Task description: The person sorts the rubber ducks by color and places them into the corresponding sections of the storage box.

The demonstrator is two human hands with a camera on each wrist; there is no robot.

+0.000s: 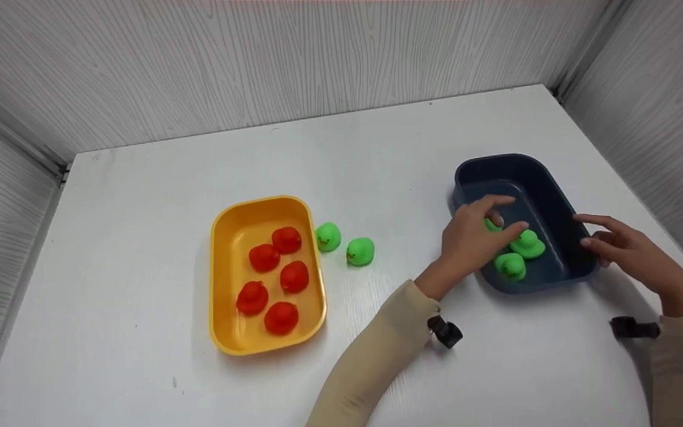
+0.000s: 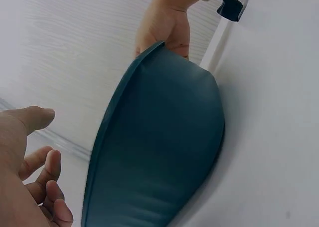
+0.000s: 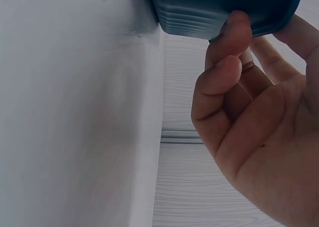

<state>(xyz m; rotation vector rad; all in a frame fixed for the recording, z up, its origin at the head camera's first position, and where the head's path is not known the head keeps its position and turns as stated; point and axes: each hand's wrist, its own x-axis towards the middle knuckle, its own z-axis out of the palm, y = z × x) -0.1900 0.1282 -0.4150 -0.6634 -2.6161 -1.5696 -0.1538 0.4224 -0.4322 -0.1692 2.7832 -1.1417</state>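
Note:
A dark blue tray [image 1: 495, 161] stands at the right and holds green ducks [image 1: 528, 244]. One duck [image 1: 491, 226] is partly hidden behind my left hand [image 1: 510, 212]. That hand hovers over the tray's left rim with fingers spread and holds nothing. In the left wrist view the left hand [image 2: 42, 152] hangs loosely beside the tray's outer wall [image 2: 159, 147]. My right hand [image 1: 587, 231] touches the tray's right side. The right wrist view shows this hand's fingertips [image 3: 234, 25] resting against the tray wall [image 3: 219, 7].
A yellow tray [image 1: 217, 284] left of centre holds several red ducks [image 1: 264, 257]. Two green ducks [image 1: 328, 236] [image 1: 360, 251] stand on the white table just right of it. Grey walls close in the back and both sides.

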